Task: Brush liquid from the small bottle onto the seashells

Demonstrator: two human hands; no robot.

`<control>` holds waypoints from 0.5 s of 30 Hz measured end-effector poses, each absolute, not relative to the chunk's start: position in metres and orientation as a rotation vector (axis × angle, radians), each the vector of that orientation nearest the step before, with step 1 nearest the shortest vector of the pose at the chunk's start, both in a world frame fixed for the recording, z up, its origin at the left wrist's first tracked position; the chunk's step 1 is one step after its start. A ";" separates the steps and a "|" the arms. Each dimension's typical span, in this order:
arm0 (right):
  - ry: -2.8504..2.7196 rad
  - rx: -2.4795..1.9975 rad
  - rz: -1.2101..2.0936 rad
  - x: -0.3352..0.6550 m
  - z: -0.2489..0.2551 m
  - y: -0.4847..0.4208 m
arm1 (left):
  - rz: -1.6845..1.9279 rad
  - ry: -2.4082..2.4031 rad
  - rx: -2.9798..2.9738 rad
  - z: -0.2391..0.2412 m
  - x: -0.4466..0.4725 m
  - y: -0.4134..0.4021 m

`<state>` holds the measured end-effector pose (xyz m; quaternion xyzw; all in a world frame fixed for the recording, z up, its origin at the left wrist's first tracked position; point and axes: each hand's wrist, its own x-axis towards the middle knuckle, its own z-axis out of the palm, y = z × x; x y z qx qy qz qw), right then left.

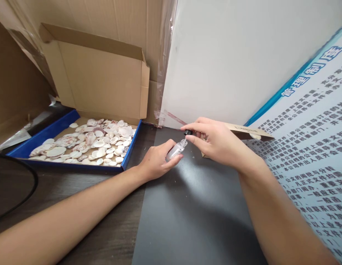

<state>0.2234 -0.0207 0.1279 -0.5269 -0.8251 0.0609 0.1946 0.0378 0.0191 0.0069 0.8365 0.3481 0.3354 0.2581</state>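
Note:
My left hand [157,160] is closed round a small clear bottle [176,149], holding it tilted just above a dark grey mat [193,209]. My right hand [216,141] pinches a small black cap [188,132] between thumb and forefinger, right at the bottle's open neck. Cap and bottle mouth are almost touching. Behind my right hand lies a flat cardboard piece [242,131], partly hidden by the hand.
A shallow blue-edged tray [52,129] with several pale seashells [104,141] sits at the left, an open cardboard box flap [99,81] standing behind it. A white board [242,62] and a printed poster [320,147] wall the right side. A black cable [27,191] curves at far left.

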 end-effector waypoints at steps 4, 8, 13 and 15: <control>-2.326 -1.565 0.154 0.227 0.127 -0.018 | 0.938 0.970 2.216 0.006 0.037 0.020; -2.350 -1.636 0.187 0.229 0.129 -0.019 | 0.952 0.998 2.208 0.004 0.037 0.020; -2.370 -1.724 0.185 0.230 0.134 -0.023 | 0.944 0.988 2.216 0.004 0.038 0.021; -2.358 -1.761 0.212 0.230 0.135 -0.024 | 0.945 0.991 2.206 0.004 0.038 0.021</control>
